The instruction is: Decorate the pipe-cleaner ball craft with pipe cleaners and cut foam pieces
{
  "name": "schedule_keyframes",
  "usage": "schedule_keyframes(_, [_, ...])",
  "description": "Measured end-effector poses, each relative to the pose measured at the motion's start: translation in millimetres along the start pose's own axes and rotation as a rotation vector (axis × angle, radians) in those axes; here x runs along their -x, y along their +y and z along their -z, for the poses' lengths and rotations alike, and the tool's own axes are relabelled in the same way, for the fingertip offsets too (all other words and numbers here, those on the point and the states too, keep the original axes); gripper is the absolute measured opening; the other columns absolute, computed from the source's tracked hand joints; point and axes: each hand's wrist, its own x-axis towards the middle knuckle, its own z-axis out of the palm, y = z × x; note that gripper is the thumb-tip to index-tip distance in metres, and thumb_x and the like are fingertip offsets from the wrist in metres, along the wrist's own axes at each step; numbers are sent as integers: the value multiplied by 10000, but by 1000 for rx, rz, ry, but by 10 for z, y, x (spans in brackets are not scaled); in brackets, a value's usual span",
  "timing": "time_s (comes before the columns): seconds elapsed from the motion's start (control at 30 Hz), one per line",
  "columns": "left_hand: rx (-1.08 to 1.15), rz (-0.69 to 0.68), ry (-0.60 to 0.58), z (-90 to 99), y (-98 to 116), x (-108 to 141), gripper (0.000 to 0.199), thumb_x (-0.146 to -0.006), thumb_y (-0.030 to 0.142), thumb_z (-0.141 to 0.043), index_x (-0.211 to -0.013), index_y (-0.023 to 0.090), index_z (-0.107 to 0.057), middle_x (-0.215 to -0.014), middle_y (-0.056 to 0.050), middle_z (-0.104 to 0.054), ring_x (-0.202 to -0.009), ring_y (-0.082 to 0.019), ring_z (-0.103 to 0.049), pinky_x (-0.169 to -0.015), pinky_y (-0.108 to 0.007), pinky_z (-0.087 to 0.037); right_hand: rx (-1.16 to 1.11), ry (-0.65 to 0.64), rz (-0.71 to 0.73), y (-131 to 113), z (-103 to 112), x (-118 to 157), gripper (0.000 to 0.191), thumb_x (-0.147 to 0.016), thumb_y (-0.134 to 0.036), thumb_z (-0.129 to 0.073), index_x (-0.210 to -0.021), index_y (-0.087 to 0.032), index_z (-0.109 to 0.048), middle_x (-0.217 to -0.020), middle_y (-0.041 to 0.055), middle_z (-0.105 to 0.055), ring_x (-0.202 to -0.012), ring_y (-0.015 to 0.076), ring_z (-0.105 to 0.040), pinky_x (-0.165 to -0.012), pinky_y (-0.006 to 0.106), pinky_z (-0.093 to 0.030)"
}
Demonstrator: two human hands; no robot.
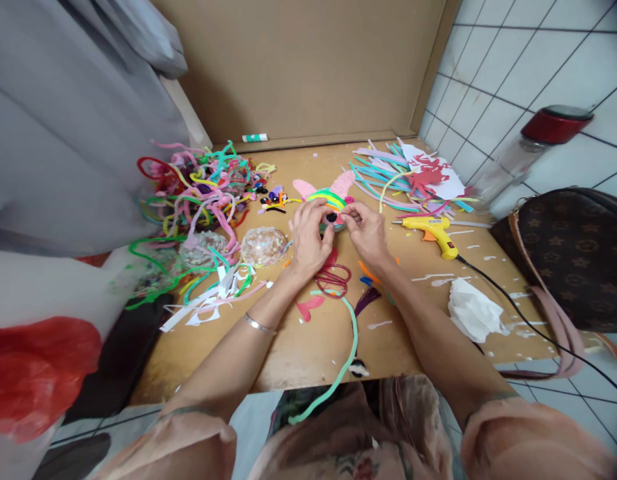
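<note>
At the table's middle stands a small pipe-cleaner craft piece (326, 194) with two pink ear shapes and bands of green, yellow and orange. A round black part (331, 217) shows on its near side, between my hands. My left hand (309, 235) is closed on the piece from the left, thumb low beside the black part. On the other side my right hand (364, 232) pinches at the front of the piece; what lies between its fingertips is too small to make out. Just below lie a dark red looped pipe cleaner (333, 279) and a long mint-green pipe cleaner (352, 333).
A tangled heap of pipe cleaners (203, 193) and a clear lumpy ball (263, 246) lie left. To the right are a yellow glue gun (433, 233) with a trailing black cord, crumpled tissue (475, 311), a bottle (531, 150) and a brown bag (568, 253).
</note>
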Motion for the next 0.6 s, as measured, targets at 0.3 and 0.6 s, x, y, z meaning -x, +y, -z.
schedule_keyframes(0.3, [-66, 2, -37, 18, 14, 3, 262, -904, 349, -531, -1103, 225, -648, -1296, -100, -591, -1257, -286, -464, -1076, -441, -325, -56, 24, -87, 3, -2, 28, 85, -760, -196, -586, -753, -239, -659, -715, -16, -647, -659, 160, -573, -716, 307, -470])
schedule_keyframes(0.6, [-120, -17, -51, 25, 47, 4, 192, -907, 318, -540, -1037, 230, -650, -1274, -98, -600, -1235, -284, -479, -1029, -429, -346, -68, 49, -81, -7, 2, -5, 55, -735, -208, -604, -694, -207, -640, -738, 0, -607, -638, 140, -553, -657, 288, -454])
